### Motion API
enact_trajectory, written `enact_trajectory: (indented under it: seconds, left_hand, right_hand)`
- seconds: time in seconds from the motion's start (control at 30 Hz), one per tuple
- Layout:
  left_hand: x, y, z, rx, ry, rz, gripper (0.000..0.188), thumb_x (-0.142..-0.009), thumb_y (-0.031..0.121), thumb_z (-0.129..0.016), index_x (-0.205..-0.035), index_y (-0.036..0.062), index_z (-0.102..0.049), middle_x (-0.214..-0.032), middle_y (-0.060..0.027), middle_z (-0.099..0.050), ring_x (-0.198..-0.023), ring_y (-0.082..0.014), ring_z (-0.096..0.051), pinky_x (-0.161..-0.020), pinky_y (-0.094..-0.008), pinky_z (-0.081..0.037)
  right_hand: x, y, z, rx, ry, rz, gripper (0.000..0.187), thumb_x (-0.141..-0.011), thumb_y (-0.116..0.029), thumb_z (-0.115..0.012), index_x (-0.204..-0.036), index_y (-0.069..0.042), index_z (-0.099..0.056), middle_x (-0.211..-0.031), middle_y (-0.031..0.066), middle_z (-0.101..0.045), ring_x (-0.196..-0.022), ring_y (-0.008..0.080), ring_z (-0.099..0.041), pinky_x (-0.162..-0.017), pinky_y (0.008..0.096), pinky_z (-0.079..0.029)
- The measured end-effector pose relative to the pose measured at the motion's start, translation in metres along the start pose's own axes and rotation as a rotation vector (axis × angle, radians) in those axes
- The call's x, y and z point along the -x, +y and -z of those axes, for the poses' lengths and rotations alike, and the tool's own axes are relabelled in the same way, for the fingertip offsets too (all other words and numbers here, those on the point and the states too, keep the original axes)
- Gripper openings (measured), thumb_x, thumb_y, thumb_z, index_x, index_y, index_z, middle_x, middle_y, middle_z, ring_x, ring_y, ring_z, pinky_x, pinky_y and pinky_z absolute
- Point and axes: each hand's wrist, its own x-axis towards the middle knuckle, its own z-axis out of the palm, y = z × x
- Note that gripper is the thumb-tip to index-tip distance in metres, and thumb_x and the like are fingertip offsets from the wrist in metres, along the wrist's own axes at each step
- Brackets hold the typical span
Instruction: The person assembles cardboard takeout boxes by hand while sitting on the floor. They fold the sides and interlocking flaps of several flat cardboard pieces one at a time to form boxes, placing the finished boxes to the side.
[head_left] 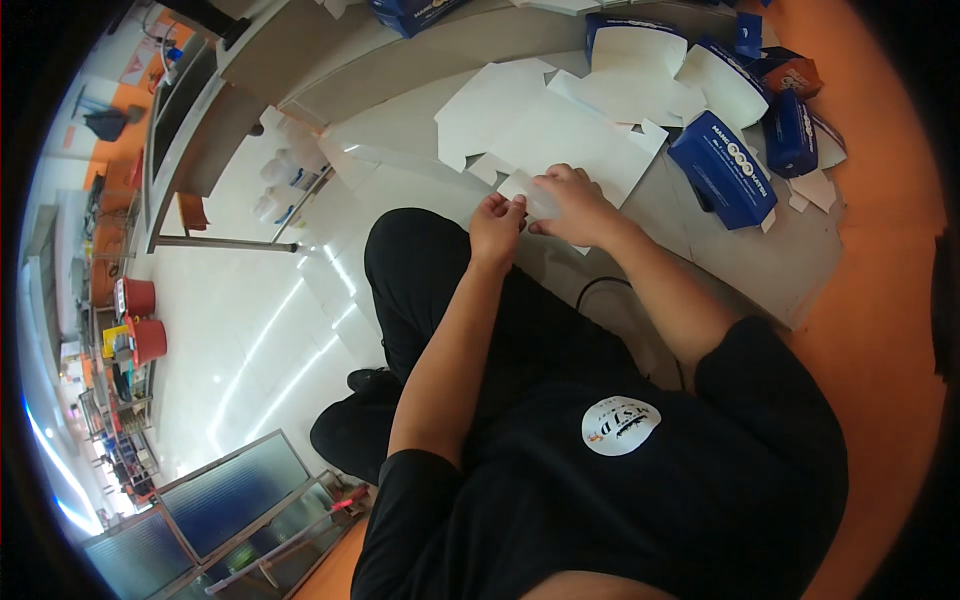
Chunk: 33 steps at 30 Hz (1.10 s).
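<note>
My left hand is closed, with thumb and fingertips pinching the near edge of a small whitish, partly translucent piece. Curled round the other side of that piece is my right hand, its thumb below and its fingers above. The fingers cover much of the piece, so its exact kind cannot be made out. Both hands are over the near edge of a flat, unfolded white carton sheet with cut flaps. To the right, a folded blue box with white print lies on the grey table.
More blue cartons and opened white-lined boxes are heaped at the far right. An orange wall borders the right side. At left are a metal-legged table, red buckets and a glass-panelled frame.
</note>
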Motion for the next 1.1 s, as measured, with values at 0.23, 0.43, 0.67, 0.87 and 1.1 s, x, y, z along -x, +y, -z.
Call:
enact_trajectory:
  seconds: [0.23, 0.43, 0.67, 0.87, 1.1]
  left_hand:
    - [-0.001, -0.008, 0.001, 0.085, 0.004, -0.062, 0.024, -0.097, 0.015, -0.069, -0.111, 0.0017, -0.055, -0.092, -0.0031, -0.064, -0.073, -0.0101, -0.057, -0.064, -0.0248, -0.046]
    - [-0.003, -0.008, -0.002, 0.103, -0.029, -0.027, 0.026, -0.096, 0.013, -0.069, -0.116, 0.0031, -0.055, -0.097, -0.0031, -0.065, -0.076, -0.0105, -0.056, -0.066, -0.0249, -0.046]
    - [-0.011, -0.013, 0.003, -0.057, 0.041, -0.085, 0.032, -0.095, 0.012, -0.070, -0.119, -0.0010, -0.055, -0.100, -0.0058, -0.064, -0.081, -0.0110, -0.059, -0.067, -0.0251, -0.047]
    - [-0.007, -0.014, 0.000, -0.306, 0.229, -0.333, 0.060, -0.090, 0.029, -0.077, -0.129, -0.0079, -0.051, -0.114, -0.0142, -0.065, -0.092, -0.0205, -0.065, -0.082, -0.0312, -0.054]
    - [0.094, 0.078, 0.009, 0.383, -0.246, -0.342, 0.055, -0.100, 0.032, -0.065, -0.139, -0.0016, -0.046, -0.132, -0.0146, -0.057, -0.116, -0.0201, -0.059, -0.095, -0.0353, -0.051]
  right_hand:
    - [-0.006, 0.004, 0.008, -0.010, -0.034, 0.028, 0.074, -0.077, -0.038, -0.085, -0.137, -0.007, -0.056, -0.140, 0.0178, -0.052, -0.129, 0.0373, -0.051, -0.105, 0.0461, -0.045]
    - [-0.006, 0.013, 0.027, -0.136, -0.042, 0.062, 0.062, -0.082, -0.032, -0.081, -0.132, -0.003, -0.060, -0.126, 0.0203, -0.063, -0.117, 0.0352, -0.061, -0.099, 0.0399, -0.049]
    - [-0.007, -0.007, 0.031, -0.225, 0.318, 0.036, 0.026, -0.097, -0.017, -0.060, -0.112, 0.003, -0.068, -0.091, 0.0205, -0.072, -0.080, 0.0284, -0.070, -0.075, 0.0370, -0.053]
    - [0.010, -0.052, 0.069, -0.340, 0.854, 0.051, 0.026, -0.100, -0.019, -0.057, -0.112, 0.001, -0.068, -0.088, 0.0179, -0.071, -0.076, 0.0240, -0.068, -0.072, 0.0359, -0.053]
    - [0.055, -0.112, 0.067, -0.580, 0.404, 0.392, 0.046, -0.106, -0.037, -0.051, -0.129, 0.002, -0.060, -0.106, 0.0147, -0.072, -0.091, 0.0201, -0.068, -0.087, 0.0345, -0.053]
